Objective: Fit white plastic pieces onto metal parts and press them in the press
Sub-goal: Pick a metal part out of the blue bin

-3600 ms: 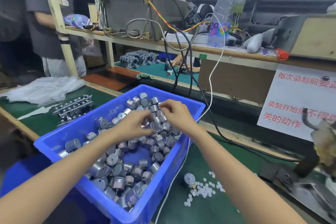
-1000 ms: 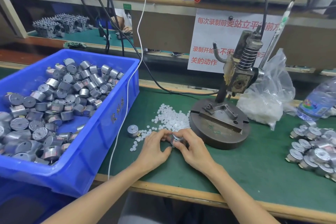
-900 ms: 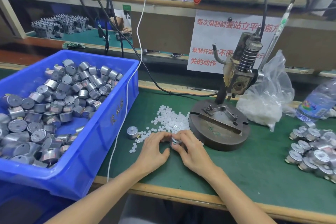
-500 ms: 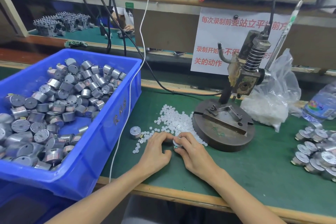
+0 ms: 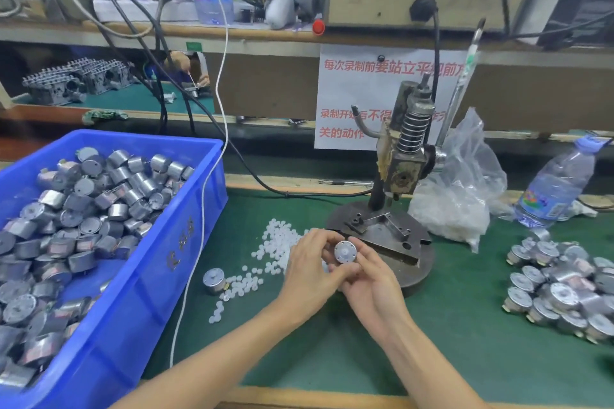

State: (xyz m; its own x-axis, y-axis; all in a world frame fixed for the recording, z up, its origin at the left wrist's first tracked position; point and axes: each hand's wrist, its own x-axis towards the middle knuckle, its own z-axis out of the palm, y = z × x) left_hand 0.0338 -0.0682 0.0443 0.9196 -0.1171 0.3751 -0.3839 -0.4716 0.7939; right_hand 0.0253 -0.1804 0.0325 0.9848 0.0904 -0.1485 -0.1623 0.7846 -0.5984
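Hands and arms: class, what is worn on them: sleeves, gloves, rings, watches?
The left hand and right hand have no gloves or rings; the left forearm and right forearm are bare to the picture's edge, no sleeve or watch.

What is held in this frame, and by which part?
One round metal part, pinched by its curved side between the left hand and right hand, flat face toward the camera.

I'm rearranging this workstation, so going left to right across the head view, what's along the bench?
Left to right: blue bin → white plastic pieces → metal part gripped by left hand and right hand → press → plastic bag → pile of metal parts.
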